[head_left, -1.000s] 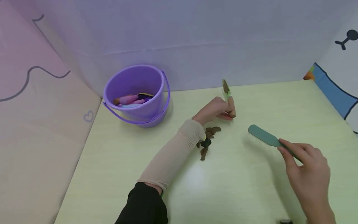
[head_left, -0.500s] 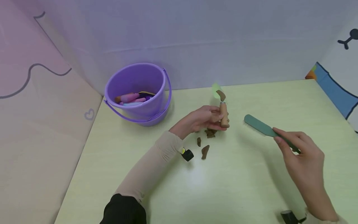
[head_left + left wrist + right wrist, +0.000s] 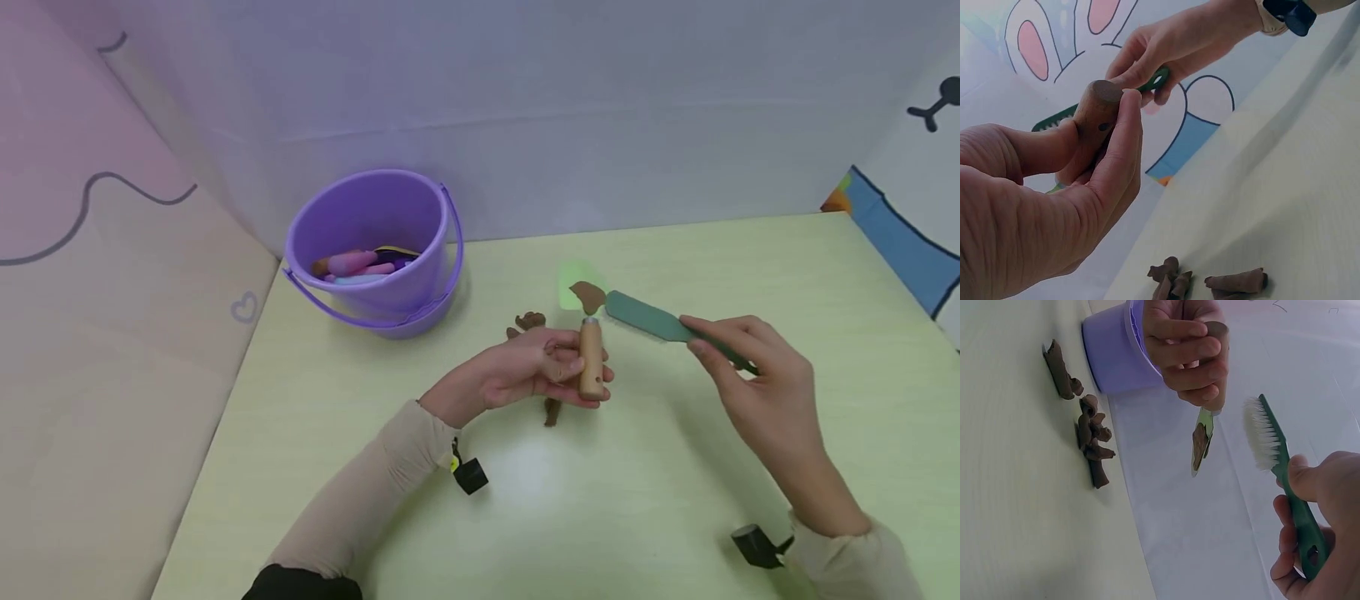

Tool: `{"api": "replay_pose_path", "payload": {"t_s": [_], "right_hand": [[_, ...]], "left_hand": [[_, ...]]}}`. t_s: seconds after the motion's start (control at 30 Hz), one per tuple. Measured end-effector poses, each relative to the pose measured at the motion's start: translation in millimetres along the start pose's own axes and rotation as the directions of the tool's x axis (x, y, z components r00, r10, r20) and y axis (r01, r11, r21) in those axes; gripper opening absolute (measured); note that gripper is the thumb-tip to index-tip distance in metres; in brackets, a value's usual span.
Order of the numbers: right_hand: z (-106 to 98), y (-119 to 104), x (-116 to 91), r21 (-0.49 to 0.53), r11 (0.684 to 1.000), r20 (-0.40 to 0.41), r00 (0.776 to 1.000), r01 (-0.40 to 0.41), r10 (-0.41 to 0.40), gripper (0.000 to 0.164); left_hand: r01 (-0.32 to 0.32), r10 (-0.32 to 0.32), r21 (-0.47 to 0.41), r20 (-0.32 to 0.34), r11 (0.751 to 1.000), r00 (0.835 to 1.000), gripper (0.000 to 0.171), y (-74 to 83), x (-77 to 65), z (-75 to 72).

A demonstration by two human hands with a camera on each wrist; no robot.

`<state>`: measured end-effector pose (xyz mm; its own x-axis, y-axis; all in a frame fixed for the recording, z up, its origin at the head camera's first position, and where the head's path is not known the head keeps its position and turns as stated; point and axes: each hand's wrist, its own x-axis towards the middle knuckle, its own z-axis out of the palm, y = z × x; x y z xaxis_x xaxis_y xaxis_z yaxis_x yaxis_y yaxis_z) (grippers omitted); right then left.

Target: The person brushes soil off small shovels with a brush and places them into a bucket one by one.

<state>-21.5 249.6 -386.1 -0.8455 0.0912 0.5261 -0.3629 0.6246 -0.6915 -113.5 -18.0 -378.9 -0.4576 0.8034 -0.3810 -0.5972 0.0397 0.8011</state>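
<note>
My left hand point(image 3: 525, 367) grips the wooden handle point(image 3: 591, 367) of a small trowel with a light green blade point(image 3: 567, 279). A brown, clay-like scrap point(image 3: 588, 297) lies on that blade. Between thumb and fingers, my right hand point(image 3: 768, 387) holds a green brush point(image 3: 647, 317); its white bristles point(image 3: 1263, 434) show in the right wrist view. In the head view the brush tip is right at the blade, while the right wrist view shows a gap between them. More brown curled pieces point(image 3: 1094, 440) lie on the table, partly hidden behind my left hand in the head view.
A purple bucket point(image 3: 405, 304) with its handle down stands at the back left, holding pink, black and blue things point(image 3: 367, 265). The pale table point(image 3: 637, 508) ends at a cloth backdrop point(image 3: 525, 125). Small black cameras point(image 3: 470, 476) hang at both wrists.
My left hand has drawn the trowel back toward me and turned so the blade's face shows. My right hand has moved left with the brush, up to the blade in the head view.
</note>
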Motion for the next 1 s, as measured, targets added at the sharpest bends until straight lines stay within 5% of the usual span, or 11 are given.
{"api": "replay_pose_path", "payload": {"t_s": [0.47,0.73,0.83,1.0], "right_hand": [[18,-16,15,0.023,0.987,0.152,0.975,0.162,-0.164,0.047],[22,-15,16,0.020,0.975,0.161,0.961,0.223,-0.224,0.034],[24,-14,17,0.008,0.972,0.153,0.961,0.233,-0.231,0.025],[26,-13,16,-0.007,0.970,0.144,0.960,0.242,-0.239,0.045]], "left_hand": [[0.001,0.005,-0.078,0.077,0.997,0.997,0.031,-29.1,-31.1,13.2],[-0.019,0.038,-0.133,0.143,0.991,0.989,0.070,-33.9,-44.2,20.0],[-0.013,0.035,-0.158,0.134,0.987,0.990,0.057,-34.7,-48.2,22.2],[-0.002,0.027,-0.191,0.130,0.982,0.991,0.029,-36.4,-52.5,24.1]]}}
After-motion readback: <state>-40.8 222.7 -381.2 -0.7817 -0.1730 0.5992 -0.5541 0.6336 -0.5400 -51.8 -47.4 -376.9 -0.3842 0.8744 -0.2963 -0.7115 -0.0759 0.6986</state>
